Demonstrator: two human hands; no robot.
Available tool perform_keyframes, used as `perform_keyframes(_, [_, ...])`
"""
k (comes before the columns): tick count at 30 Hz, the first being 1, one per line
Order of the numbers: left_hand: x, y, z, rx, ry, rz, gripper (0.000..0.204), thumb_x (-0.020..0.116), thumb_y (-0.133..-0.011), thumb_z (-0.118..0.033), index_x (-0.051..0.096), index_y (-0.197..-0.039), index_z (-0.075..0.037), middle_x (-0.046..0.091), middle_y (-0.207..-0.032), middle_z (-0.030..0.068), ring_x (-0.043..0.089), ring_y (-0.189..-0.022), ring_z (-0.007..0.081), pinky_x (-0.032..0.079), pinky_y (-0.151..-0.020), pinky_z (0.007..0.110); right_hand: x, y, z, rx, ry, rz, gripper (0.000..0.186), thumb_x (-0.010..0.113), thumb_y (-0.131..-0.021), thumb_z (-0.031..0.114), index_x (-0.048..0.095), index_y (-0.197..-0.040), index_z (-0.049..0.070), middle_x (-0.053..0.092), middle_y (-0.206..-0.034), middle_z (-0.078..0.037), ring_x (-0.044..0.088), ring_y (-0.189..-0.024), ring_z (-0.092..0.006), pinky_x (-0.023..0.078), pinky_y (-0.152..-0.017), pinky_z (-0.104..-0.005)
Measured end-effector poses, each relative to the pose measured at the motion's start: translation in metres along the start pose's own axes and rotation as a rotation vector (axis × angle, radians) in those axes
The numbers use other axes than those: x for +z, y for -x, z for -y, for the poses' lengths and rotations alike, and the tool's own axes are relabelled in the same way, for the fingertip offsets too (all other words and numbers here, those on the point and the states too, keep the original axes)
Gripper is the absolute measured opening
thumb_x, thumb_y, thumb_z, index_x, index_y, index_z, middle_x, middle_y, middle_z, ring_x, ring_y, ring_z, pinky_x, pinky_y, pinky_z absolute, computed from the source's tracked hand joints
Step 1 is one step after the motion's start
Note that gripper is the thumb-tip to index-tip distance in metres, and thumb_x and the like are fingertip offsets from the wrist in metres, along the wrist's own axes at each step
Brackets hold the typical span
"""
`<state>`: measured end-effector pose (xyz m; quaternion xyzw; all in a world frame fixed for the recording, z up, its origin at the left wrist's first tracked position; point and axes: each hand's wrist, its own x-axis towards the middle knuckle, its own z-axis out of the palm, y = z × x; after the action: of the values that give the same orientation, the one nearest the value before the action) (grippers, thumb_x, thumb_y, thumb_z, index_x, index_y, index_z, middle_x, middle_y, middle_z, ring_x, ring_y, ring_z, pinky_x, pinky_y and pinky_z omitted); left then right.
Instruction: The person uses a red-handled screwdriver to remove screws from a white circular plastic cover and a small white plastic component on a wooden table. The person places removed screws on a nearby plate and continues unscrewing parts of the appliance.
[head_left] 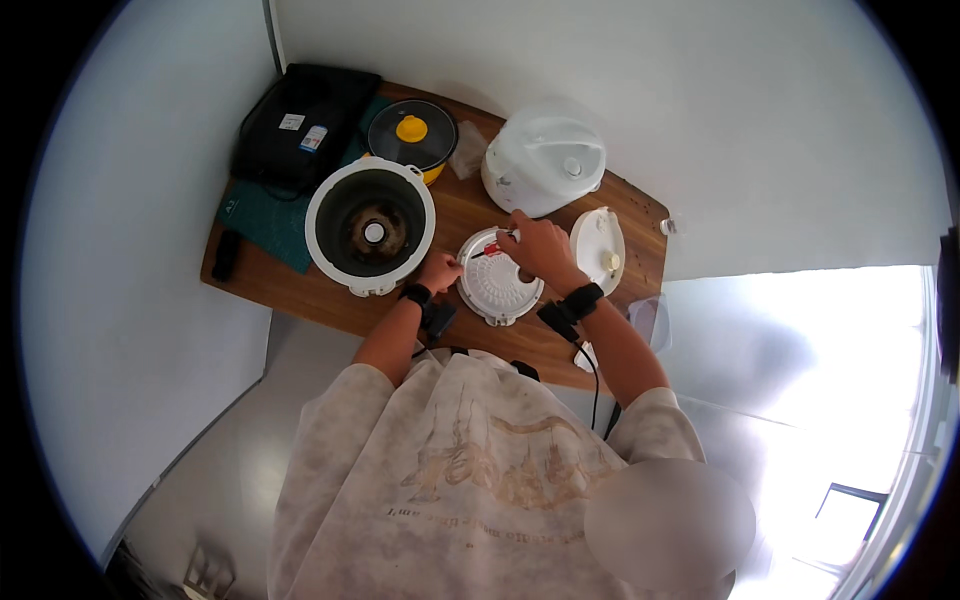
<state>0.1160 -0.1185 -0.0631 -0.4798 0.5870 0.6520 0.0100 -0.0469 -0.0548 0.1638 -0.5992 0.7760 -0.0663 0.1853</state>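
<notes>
Work at the round white lid (503, 288)

The round white lid lies on our wooden table (462, 208), right of the open cooker (336, 225). Our left hand (437, 270) has its fingers bent together at the near-left rim; our right hand (545, 245) curls above, near a small red thing (492, 248). What they pinch, we cannot tell.

Left forearm (390, 345) is angling forward and rightward; left hand (437, 272) is holding its fingers (453, 267) bent, pointing right. Right forearm (622, 345) is slanting forward and leftward; right hand (543, 248) is sitting farther forward, back facing up, fingers curling inward. Hands are sitting near each other, not touching.
</notes>
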Motion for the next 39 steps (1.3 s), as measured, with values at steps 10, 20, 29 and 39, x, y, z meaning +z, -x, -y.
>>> perform_keyframes(10, [0.006, 0.01, -0.017, 0.013, -0.212, -0.057, 0.018, 0.058, -0.086, -0.017, 0.065, -0.084, 0.0, 0.063, -0.063, 0.0107, 0.06, -0.048, 0.0224, 0.051, -0.047, 0.036, -0.013, 0.067, -0.051, 0.195, -0.045, -0.123, 0.034, 0.064, -0.084, 0.042, 0.06, -0.093, 0.009, 0.066, -0.067, -0.017, 0.066, -0.069, -0.0375, 0.052, -0.065, -0.0457])
perform_keyframes(20, [0.024, 0.02, -0.066, 0.489, -0.71, -0.208, 0.015, 0.061, -0.084, -0.013, 0.063, -0.096, -0.005, 0.066, -0.097, 0.017, 0.063, -0.09, 0.0362, 0.052, -0.078, 0.046, -0.025, 0.12, -0.066, 0.271, -0.103, -0.191, 0.033, 0.067, -0.083, 0.04, 0.061, -0.091, 0.008, 0.067, -0.072, -0.016, 0.066, -0.069, -0.0374, 0.052, -0.064, -0.0461])
perform_keyframes(29, [0.048, -0.031, -0.061, 0.555, -0.768, -0.198, 0.012, 0.057, -0.083, -0.004, 0.063, -0.094, -0.003, 0.063, -0.099, 0.0191, 0.061, -0.092, 0.0379, 0.051, -0.077, 0.047, -0.036, 0.156, -0.079, 0.34, -0.144, -0.173, 0.035, 0.066, -0.083, 0.04, 0.061, -0.094, 0.008, 0.068, -0.072, -0.016, 0.065, -0.068, -0.0373, 0.052, -0.064, -0.0454])
perform_keyframes(39, [0.051, -0.049, -0.056, 0.496, -0.801, -0.236, 0.007, 0.057, -0.08, -0.004, 0.064, -0.08, -0.003, 0.065, -0.086, 0.0203, 0.064, -0.081, 0.0374, 0.053, -0.069, 0.045, -0.027, 0.173, -0.092, 0.384, -0.181, -0.23, 0.034, 0.066, -0.083, 0.039, 0.061, -0.094, 0.008, 0.065, -0.067, -0.018, 0.064, -0.067, -0.0389, 0.05, -0.063, -0.0475])
